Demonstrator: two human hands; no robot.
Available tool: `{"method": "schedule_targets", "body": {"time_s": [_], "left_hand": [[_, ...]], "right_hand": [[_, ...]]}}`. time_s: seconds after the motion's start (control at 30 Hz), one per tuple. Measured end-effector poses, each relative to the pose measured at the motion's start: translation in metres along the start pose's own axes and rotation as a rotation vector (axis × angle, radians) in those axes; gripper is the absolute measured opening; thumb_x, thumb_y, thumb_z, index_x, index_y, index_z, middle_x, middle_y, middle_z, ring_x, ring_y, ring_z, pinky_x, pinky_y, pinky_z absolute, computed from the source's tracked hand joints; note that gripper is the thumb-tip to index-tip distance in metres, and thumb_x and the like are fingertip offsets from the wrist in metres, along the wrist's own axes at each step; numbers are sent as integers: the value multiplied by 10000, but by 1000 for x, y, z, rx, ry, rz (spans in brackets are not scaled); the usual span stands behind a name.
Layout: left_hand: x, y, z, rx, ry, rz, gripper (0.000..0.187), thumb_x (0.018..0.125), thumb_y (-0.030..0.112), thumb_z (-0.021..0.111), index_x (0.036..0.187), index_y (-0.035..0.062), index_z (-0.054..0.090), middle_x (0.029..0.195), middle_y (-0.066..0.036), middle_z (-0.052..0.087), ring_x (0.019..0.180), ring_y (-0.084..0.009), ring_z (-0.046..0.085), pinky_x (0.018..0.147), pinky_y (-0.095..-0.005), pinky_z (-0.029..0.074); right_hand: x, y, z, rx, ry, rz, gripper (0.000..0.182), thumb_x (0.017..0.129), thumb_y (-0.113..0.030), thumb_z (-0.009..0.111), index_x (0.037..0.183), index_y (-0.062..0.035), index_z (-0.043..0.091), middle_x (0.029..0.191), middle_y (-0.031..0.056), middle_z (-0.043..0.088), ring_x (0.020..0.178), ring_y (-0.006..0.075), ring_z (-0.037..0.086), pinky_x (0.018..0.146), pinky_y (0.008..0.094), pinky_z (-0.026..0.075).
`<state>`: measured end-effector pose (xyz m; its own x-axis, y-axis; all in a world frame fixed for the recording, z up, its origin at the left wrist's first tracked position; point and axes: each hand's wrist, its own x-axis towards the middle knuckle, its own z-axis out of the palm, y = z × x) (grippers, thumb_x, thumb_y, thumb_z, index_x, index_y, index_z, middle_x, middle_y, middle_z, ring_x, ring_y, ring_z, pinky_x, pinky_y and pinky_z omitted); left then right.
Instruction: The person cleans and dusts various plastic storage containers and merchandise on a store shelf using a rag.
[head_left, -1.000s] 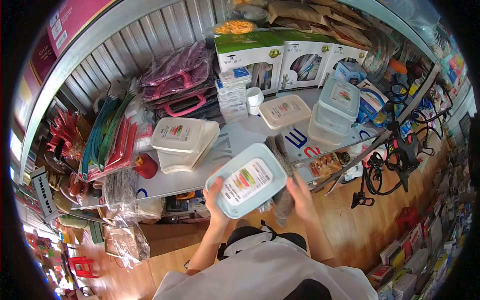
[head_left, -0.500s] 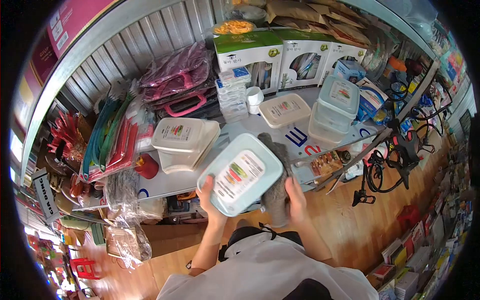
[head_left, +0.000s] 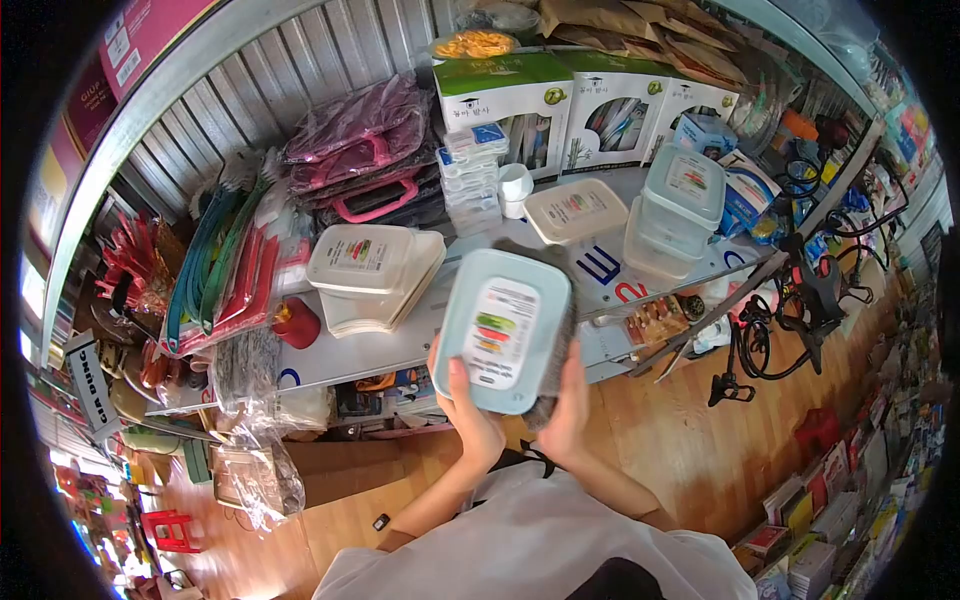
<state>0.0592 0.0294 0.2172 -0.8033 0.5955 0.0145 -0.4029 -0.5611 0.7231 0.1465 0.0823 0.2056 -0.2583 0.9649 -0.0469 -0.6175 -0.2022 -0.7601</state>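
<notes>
Here the left hand [head_left: 468,415] grips the near lower edge of a pale blue rectangular plastic container with a printed label on its lid [head_left: 502,330], the thumb pressed flat on the lid beside the label and the fingers curled underneath. The right hand [head_left: 566,405] is closed on a grey knitted cloth [head_left: 556,372], which is pressed against the container's right side and underside, so only a strip of cloth shows past the blue edge. The container is held up in the air, tilted with its lid toward the camera, above the front edge of the white shelf surface with blue and red lettering [head_left: 600,268]. On that shelf, to the left, stands a stack of cream rectangular lidded containers [head_left: 368,276]; behind lies another cream lidded container [head_left: 576,210], and to the right a stack of clear containers with pale blue lids [head_left: 676,205]. Further back stand green and white cardboard boxes [head_left: 505,100] and pink bags wrapped in plastic film [head_left: 362,150] against the corrugated metal wall [head_left: 240,100].
</notes>
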Motion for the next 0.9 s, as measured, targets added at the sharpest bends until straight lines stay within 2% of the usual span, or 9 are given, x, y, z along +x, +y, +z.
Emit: {"method": "schedule_targets", "body": {"time_s": [0.07, 0.2, 0.3, 0.4, 0.57, 0.7, 0.73, 0.83, 0.9], "left_hand": [[5, 2, -3, -14, 44, -61, 544, 964, 346, 548, 1368, 24, 377, 1266, -109, 499, 1173, -192, 492, 994, -352, 401], [-5, 1, -12, 21, -91, -35, 518, 973, 310, 532, 1367, 15, 370, 1288, -110, 481, 1192, -190, 477, 1017, -342, 378], [-27, 1, 0, 48, -134, -4, 504, 977, 286, 521, 1366, 7, 363, 1306, -114, 465, 1211, -190, 461, 1035, -341, 361], [-23, 1, 2, 18, -77, -6, 527, 970, 307, 532, 1368, 10, 355, 1312, -124, 458, 1217, -198, 460, 1035, -347, 364], [5, 13, -2, 42, -5, 28, 533, 971, 351, 532, 1364, 33, 365, 1293, -120, 465, 1182, -198, 479, 1009, -354, 388], [-4, 13, 1, 186, -32, 183, 525, 981, 327, 513, 1358, 5, 342, 1310, -138, 436, 1208, -202, 450, 1038, -359, 356], [-7, 13, -1, 181, -49, 188, 522, 983, 320, 508, 1358, 0, 335, 1317, -142, 428, 1215, -204, 443, 1044, -361, 350], [-19, 10, -3, 142, -65, 171, 539, 980, 334, 509, 1353, -8, 321, 1337, -148, 407, 1232, -208, 431, 1053, -369, 343], [-20, 5, -6, 123, -60, 168, 555, 974, 350, 518, 1350, -9, 322, 1329, -147, 417, 1229, -207, 437, 1051, -371, 348]], "right_hand": [[-3, 0, 9, 50, -10, 23, 578, 1034, -427, 361, 1412, 10, 376, 1401, 95, 462, 1276, 176, 449, 1081, 318, 330], [13, -4, 10, 156, -19, 120, 566, 1017, -476, 364, 1391, -55, 419, 1361, 67, 507, 1229, 186, 510, 1058, 339, 385], [29, -26, 4, 237, -42, 132, 612, 993, -532, 374, 1329, -29, 469, 1305, 104, 544, 1172, 191, 556, 1025, 339, 428], [24, -29, 12, 206, -44, 176, 634, 1012, -487, 361, 1392, 20, 390, 1400, 143, 460, 1275, 215, 473, 1086, 348, 354], [-32, 1, 24, -373, -382, -104, 689, 1044, -416, 300, 1486, 80, 120, 1546, 180, 200, 1435, 250, 174, 1167, 372, 115], [-10, 9, 32, -73, -128, 4, 622, 1039, -443, 308, 1438, 34, 303, 1461, 156, 379, 1336, 208, 386, 1110, 345, 292], [11, 17, 27, -38, -131, 13, 611, 1032, -476, 306, 1377, 21, 392, 1359, 142, 491, 1237, 193, 495, 1045, 336, 384], [36, -11, 13, 65, -321, 254, 599, 1034, -479, 294, 1359, 5, 427, 1304, 118, 543, 1178, 188, 544, 1007, 326, 426], [25, -1, 6, -35, -245, 157, 618, 1033, -481, 284, 1402, 9, 361, 1382, 107, 474, 1252, 189, 480, 1053, 336, 378]]}}
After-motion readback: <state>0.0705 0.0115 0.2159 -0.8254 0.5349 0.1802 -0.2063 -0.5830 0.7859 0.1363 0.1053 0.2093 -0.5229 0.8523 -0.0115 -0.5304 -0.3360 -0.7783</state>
